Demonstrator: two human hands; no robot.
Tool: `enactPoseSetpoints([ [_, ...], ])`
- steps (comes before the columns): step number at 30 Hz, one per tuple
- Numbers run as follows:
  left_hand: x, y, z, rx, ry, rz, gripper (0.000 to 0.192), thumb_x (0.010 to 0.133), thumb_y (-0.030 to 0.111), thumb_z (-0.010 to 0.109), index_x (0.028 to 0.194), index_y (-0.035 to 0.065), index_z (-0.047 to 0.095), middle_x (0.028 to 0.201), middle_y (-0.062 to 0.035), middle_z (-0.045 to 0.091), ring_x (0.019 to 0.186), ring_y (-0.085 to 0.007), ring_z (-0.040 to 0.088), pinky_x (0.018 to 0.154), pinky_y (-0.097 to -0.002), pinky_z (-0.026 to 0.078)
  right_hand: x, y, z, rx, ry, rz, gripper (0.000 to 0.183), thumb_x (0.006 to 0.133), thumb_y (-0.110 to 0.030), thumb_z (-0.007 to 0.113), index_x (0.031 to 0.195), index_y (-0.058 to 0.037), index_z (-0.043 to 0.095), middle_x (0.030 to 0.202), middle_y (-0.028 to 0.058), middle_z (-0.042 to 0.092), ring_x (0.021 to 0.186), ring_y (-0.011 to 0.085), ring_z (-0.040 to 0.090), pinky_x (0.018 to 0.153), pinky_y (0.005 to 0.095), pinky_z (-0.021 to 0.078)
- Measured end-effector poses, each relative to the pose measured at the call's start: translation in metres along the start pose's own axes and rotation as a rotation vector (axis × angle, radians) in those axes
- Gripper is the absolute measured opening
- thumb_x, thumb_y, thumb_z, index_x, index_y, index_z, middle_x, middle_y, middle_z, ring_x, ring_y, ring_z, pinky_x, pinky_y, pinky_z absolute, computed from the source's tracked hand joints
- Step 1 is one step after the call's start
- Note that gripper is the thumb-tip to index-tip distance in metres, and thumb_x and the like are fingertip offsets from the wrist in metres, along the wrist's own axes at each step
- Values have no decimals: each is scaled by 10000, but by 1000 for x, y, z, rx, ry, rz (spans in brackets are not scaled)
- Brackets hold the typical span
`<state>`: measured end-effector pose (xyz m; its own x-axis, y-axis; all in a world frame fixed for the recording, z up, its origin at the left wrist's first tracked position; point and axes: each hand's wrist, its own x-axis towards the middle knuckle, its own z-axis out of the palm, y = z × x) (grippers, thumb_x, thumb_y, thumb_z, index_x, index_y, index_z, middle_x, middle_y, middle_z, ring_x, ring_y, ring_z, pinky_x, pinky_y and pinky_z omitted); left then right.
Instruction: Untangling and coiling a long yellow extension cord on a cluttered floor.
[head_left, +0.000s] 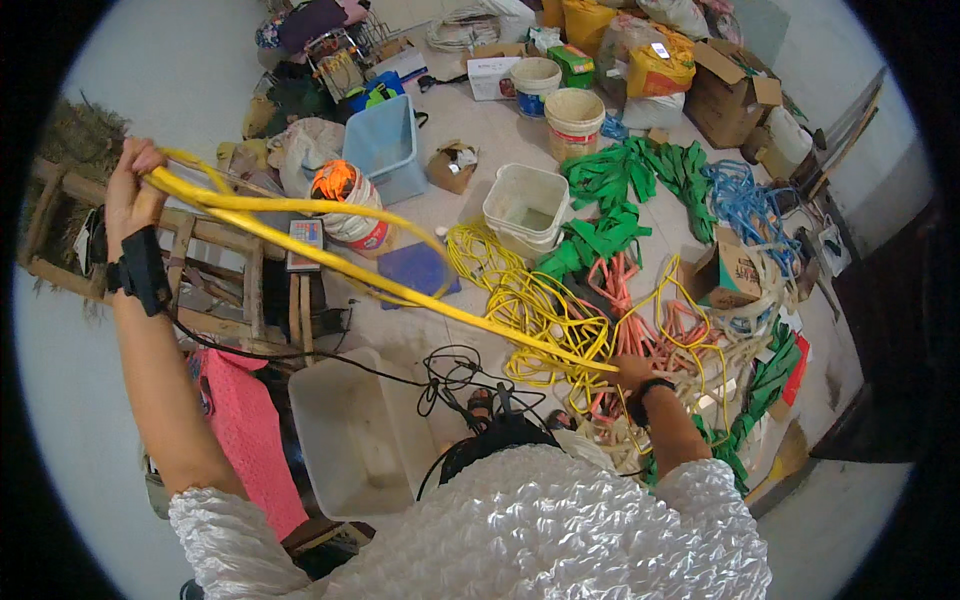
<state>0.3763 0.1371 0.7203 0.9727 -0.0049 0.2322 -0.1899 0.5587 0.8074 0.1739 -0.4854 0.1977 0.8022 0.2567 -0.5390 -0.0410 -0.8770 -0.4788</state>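
Yellow cord (360, 281) stretches in several strands between my two hands, with one loop sagging below. My left hand (136, 176), raised at the far left, is closed around the looped end. Low on the right, my right hand (631, 373) grips the other end of the strands; its fingers are partly hidden. Beneath and beside it, a loose yellow cord heap (517, 300) lies tangled on the floor. Salmon-pink strips (619, 300) lie against that heap, and a yellow strand loops out to the right over them.
Before me stand a white square bucket (525, 199), a blue bin (382, 150) and a bucket with orange material (356, 210). Green strips (611, 176) and blue cord (750, 206) spread rightward. A grey tub (360, 435) sits by my feet; a black cable (360, 365) runs from my left wrist.
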Motion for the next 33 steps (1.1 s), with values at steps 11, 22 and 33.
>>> enactPoseSetpoints([
  [11, 21, -31, -90, -18, 327, 27, 251, 1005, 185, 415, 811, 36, 356, 643, -22, 309, 539, -130, 316, 517, -264, 354, -100, 155, -5, 269, 563, 581, 358, 841, -318, 652, 968, 16, 638, 798, 220, 647, 732, 369, 625, 653, 430, 468],
  [22, -53, -195, 64, 282, -48, -321, 158, 944, 198, 553, 1022, 65, 522, 735, 35, 471, 514, -21, 370, 425, -175, 304, -53, -111, -177, 1408, 405, -329, 179, 923, -206, 568, 1034, -66, 559, 676, -60, 413, 541, 37, 357, 479, 181, 299],
  [33, -115, -335, 126, 608, -383, -525, 208, 900, 170, 611, 1066, 72, 533, 778, 27, 527, 508, -16, 419, 405, -170, 325, -36, -252, -179, 1004, 273, -633, 209, 950, -209, 533, 1010, -17, 591, 783, -32, 548, 701, 44, 488, 630, 208, 414],
])
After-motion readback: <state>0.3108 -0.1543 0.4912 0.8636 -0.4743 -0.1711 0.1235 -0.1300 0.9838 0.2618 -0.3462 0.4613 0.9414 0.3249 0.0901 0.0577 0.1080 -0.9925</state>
